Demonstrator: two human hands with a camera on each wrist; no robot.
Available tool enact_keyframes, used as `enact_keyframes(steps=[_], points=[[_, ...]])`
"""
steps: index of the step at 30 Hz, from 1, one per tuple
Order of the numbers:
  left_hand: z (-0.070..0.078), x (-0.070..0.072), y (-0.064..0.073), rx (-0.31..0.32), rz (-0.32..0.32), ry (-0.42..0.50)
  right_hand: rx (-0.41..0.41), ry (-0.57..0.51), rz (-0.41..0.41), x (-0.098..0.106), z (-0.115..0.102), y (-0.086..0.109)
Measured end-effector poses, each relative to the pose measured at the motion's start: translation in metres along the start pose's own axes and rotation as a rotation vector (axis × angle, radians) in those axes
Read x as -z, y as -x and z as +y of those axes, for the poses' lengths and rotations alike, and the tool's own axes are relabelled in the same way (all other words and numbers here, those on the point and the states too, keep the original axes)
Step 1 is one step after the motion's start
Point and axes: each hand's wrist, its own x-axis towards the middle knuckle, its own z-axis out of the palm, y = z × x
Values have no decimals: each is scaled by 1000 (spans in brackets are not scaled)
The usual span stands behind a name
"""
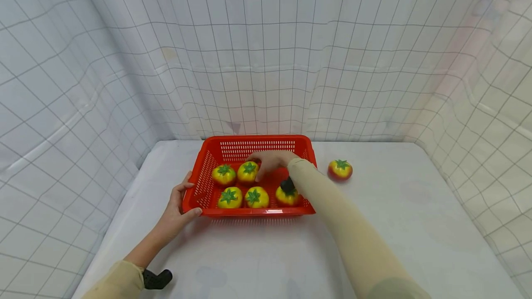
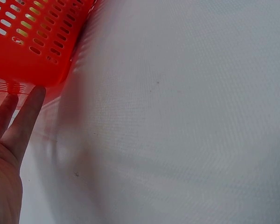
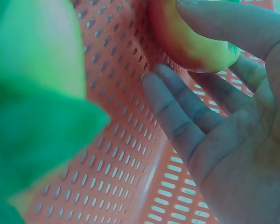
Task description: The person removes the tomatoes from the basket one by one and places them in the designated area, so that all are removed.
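Observation:
A red slatted plastic basket [image 1: 257,138] holds several yellow-and-red tomatoes with green star-shaped leaf tops. My left hand [image 1: 178,210] grips its front left corner, thumb over the front rim; in the left wrist view two straight fingers touch the basket's outside. Inside the basket, my right hand [image 1: 273,159] holds the back tomato [image 1: 247,174], thumb on one side and index finger on the other. The right wrist view shows that tomato [image 3: 191,46] against the slatted wall, the other fingers stretched out beneath. Part of the front right tomato [image 1: 286,197] is hidden by the right wrist.
One more tomato [image 1: 340,170] lies on the white table [image 1: 399,197], right of the basket. Grid-patterned white curtains [image 1: 266,59] enclose the back and sides. A blurred green-leaved tomato [image 3: 32,51] fills the left of the right wrist view.

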Motion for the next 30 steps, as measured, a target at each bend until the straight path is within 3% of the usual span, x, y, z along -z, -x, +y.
enact_keyframes(steps=[30], points=[[-3, 0, -1, -29, -13, 42, 42, -47, -13, -5, 4, -5]])
